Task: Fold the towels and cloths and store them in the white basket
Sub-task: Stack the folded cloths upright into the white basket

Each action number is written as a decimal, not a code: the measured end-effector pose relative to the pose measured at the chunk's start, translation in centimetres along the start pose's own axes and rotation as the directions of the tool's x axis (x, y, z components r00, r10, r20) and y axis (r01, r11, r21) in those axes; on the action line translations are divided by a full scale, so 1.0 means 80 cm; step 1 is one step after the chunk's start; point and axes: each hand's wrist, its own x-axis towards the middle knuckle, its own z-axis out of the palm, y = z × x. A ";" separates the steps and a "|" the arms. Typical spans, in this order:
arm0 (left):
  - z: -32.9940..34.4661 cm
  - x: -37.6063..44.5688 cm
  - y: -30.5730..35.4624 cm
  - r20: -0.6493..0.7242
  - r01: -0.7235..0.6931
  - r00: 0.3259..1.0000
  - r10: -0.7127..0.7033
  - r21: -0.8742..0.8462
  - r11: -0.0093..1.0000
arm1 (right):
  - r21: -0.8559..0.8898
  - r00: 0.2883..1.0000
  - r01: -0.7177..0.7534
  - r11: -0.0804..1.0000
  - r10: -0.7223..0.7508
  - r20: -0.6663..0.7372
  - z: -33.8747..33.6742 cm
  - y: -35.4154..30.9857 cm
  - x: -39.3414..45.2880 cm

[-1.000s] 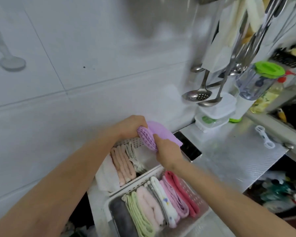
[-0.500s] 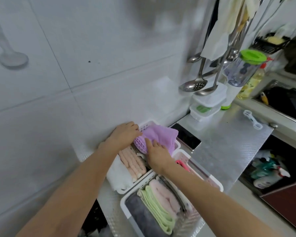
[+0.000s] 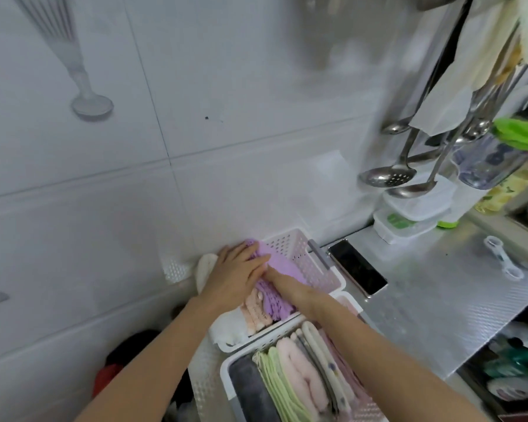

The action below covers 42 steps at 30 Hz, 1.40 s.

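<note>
Purple cloth (image 3: pixel 279 271) pressed into white basket (image 3: pixel 299 246) by both hands.

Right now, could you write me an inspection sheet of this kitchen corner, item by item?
Surface: metal counter, patterned.
Job's things: purple cloth going into far white basket, beside peach cloths; near white basket full of folded cloths.
Clutter: phone, stacked food boxes, white clip.
Grips: left hand presses the purple cloth; right hand reaches into it, fingers hidden.
Cables: nothing seen.
Surroundings: tiled wall, hanging ladles.
</note>
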 end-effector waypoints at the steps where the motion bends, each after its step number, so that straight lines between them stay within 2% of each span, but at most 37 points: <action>1: 0.002 0.000 -0.002 -0.008 0.014 1.000 -0.014 0.022 1.000 | 0.143 0.999 -0.043 0.989 0.041 0.012 -0.008 -0.002 0.000; 3: 0.006 -0.002 -0.002 -0.048 0.019 0.999 -0.016 0.064 0.998 | 0.257 0.990 -0.088 0.962 0.113 -0.086 -0.029 0.000 0.005; 5: 0.014 -0.005 -0.005 -0.073 0.024 0.997 -0.016 0.117 0.993 | 0.271 0.969 -0.102 0.957 0.157 -0.191 -0.042 0.007 0.021; 9: 0.024 -0.008 -0.010 -0.127 0.028 0.992 -0.007 0.166 0.986 | 0.301 0.975 -0.173 0.938 0.206 -0.082 -0.031 0.017 0.076; 12: 0.023 -0.010 -0.008 -0.117 0.013 0.993 0.005 0.152 0.988 | 0.264 0.984 -0.062 0.962 0.104 -0.148 -0.038 0.081 0.179; 15: 0.023 -0.011 -0.005 -0.085 0.022 0.996 -0.016 0.077 0.997 | 0.248 0.988 -0.070 0.966 0.102 -0.119 -0.035 0.060 0.161; 17: 0.024 -0.008 -0.008 -0.078 0.042 0.996 -0.039 0.034 0.999 | 0.336 0.988 -0.143 0.931 0.152 0.001 -0.027 0.040 0.134; 19: 0.027 -0.006 -0.012 -0.098 0.050 0.994 -0.052 -0.026 0.998 | 0.441 0.988 -0.142 0.886 0.099 0.119 -0.027 0.039 0.121; 22: 0.032 -0.006 -0.014 -0.131 0.034 0.990 -0.044 -0.074 0.997 | 0.505 0.972 -0.174 0.845 0.064 0.227 -0.026 0.036 0.104; 25: 0.030 -0.008 -0.012 -0.114 0.054 0.991 -0.065 -0.095 0.994 | 0.439 0.974 -0.167 0.883 0.078 0.212 -0.029 0.033 0.095; 27: 0.028 -0.008 -0.013 -0.097 0.059 0.993 -0.066 -0.073 0.996 | 0.180 0.990 -0.128 0.975 0.115 0.083 -0.029 0.031 0.093; 29: 0.026 -0.007 -0.013 -0.073 0.062 0.995 -0.064 -0.030 0.998 | -0.123 0.992 -0.128 0.984 0.126 -0.026 -0.024 0.046 0.109; 30: 0.026 -0.007 -0.012 -0.055 0.064 0.996 -0.065 -0.009 0.998 | -0.202 0.991 -0.131 0.971 0.125 -0.041 -0.022 0.068 0.134; 32: 0.026 -0.009 -0.010 -0.027 0.070 0.997 -0.069 0.029 0.997 | -0.275 0.989 -0.150 0.950 0.140 -0.055 -0.015 0.094 0.163; 35: 0.020 -0.014 -0.008 0.003 0.076 0.997 -0.076 0.043 0.996 | -0.284 0.992 -0.129 0.950 0.123 -0.040 -0.011 0.079 0.143; 38: 0.008 -0.021 -0.002 0.061 0.075 0.995 -0.080 0.080 0.994 | -0.321 0.995 -0.097 0.942 0.090 -0.035 -0.012 0.031 0.074; 42: -0.022 -0.031 0.016 0.079 0.102 0.991 -0.106 0.054 0.993 | -0.554 0.991 0.063 0.830 -0.119 -0.066 -0.037 -0.009 0.010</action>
